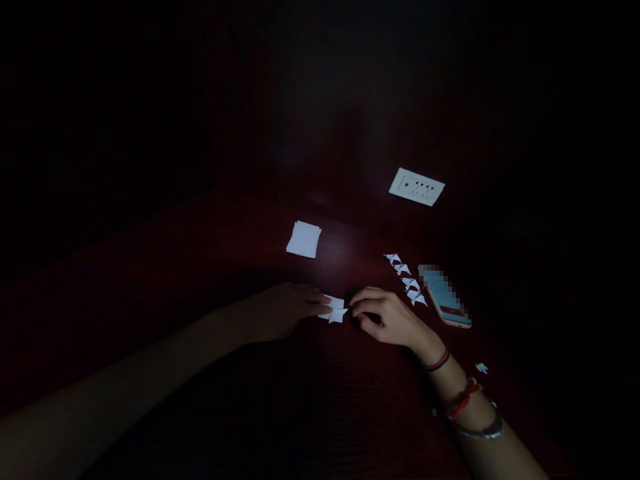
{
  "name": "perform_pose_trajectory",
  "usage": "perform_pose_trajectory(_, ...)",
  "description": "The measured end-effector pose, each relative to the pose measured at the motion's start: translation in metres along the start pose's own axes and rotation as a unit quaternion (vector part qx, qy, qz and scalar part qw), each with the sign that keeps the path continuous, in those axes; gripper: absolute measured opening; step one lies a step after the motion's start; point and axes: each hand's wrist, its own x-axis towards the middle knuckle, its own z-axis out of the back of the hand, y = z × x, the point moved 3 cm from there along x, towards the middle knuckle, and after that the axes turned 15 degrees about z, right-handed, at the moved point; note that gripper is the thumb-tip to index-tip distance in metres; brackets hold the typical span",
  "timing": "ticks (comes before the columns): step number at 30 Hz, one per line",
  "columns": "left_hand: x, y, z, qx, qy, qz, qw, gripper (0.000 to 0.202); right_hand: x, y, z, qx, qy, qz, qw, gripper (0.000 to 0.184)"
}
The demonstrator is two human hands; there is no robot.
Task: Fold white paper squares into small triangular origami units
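A small white folded paper piece (335, 311) lies on the dark red table (320, 387) between my hands. My left hand (285, 310) rests flat on the table with its fingertips pressing the paper's left edge, fingers together. My right hand (385, 317) sits just right of the paper with its fingers curled, the fingertips near the paper's right edge; whether they touch it is too dark to tell. Bracelets circle my right wrist.
A small stack of white square paper (304, 239) lies further back. A row of several folded white pieces (406, 279) runs beside a lit phone (444, 297). A white wall socket (417, 187) is behind. A tiny paper scrap (481, 367) lies by my right wrist.
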Motion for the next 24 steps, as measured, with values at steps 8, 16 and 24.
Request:
perform_pose_trajectory(8,-0.001,-0.007,0.004,0.013,-0.022,0.016,1.0,0.053,0.009,0.009,-0.007,-0.015,0.03,-0.008,0.999,0.025)
perform_pose_trajectory(16,-0.001,-0.006,0.002,-0.002,-0.028,0.008,1.0,0.045,0.007,0.007,-0.009,-0.013,0.053,-0.02,0.998,0.03)
perform_pose_trajectory(24,-0.001,-0.01,0.003,0.018,-0.016,0.03,0.999,0.043,0.01,0.009,-0.008,-0.014,0.061,-0.011,0.998,0.027)
